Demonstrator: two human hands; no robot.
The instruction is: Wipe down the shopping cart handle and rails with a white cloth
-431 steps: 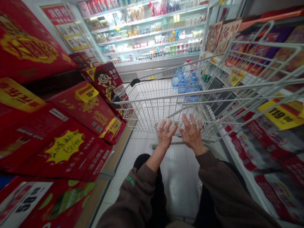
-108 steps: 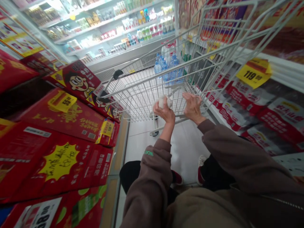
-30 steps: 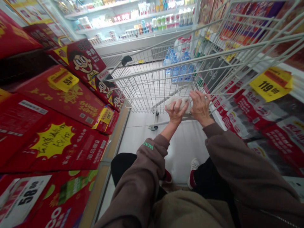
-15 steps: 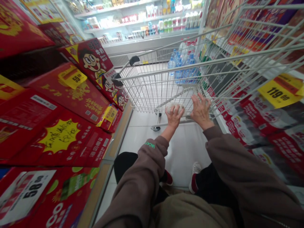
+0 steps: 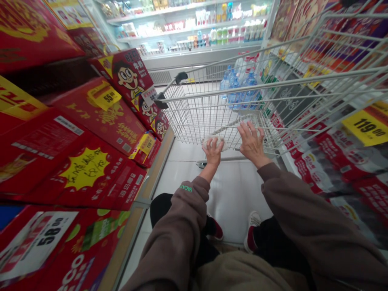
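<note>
A white wire shopping cart (image 5: 194,117) lies tipped on its side in a shop aisle, its underside toward me. My left hand (image 5: 212,150) is closed on a white cloth (image 5: 214,141) and presses it against the cart's lower wire frame. My right hand (image 5: 251,143) rests beside it on the same frame, fingers spread over the wires. Both arms wear brown sleeves.
Stacks of red gift boxes (image 5: 91,137) with yellow price tags line the left. Red packages and a yellow 119.00 tag (image 5: 365,127) fill the right. Blue water bottles (image 5: 236,87) stand beyond the cart, chilled shelves (image 5: 197,28) behind. White floor tiles (image 5: 230,194) lie under my feet.
My left hand with the cloth has slid a little left along the frame, away from my right hand. The view has tilted slightly; the cart stays tipped.
</note>
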